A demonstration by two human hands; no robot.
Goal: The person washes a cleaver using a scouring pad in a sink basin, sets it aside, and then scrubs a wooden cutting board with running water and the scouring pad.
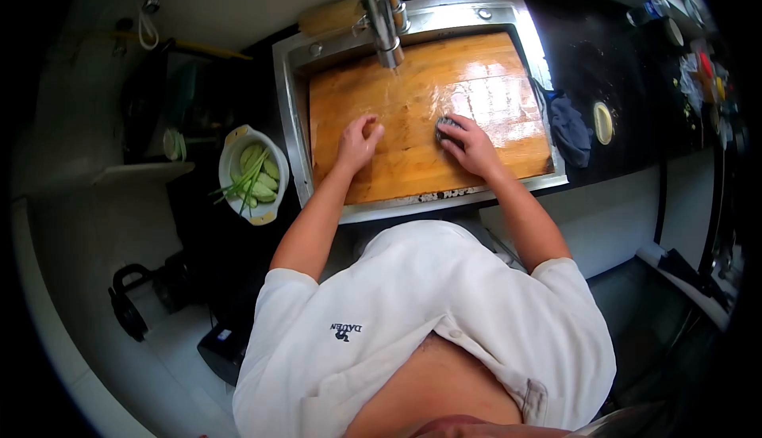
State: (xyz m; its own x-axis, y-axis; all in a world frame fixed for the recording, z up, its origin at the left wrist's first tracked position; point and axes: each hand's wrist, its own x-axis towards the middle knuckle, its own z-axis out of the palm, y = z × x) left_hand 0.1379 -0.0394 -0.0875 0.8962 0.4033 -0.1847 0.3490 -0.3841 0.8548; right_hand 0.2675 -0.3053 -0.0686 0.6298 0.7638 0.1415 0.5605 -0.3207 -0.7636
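Note:
A wet wooden board [413,152] lies over the metal sink [294,152], its surface shining with water at the right. On its right half, my right hand [470,148] is closed on a small grey scrubber [446,127], which shows at the fingertips. My left hand [361,143] is over the left half of the board, its fingers curled towards the thumb, with nothing visible between them. Above the far part of the board hangs the metal faucet [382,25].
Left of the sink, a white bowl [230,152] holds green vegetables. To the right are a dark blue cloth [570,131] and an oval yellowish object [604,123] on the black counter [579,49]. Jars and other small items line the far right.

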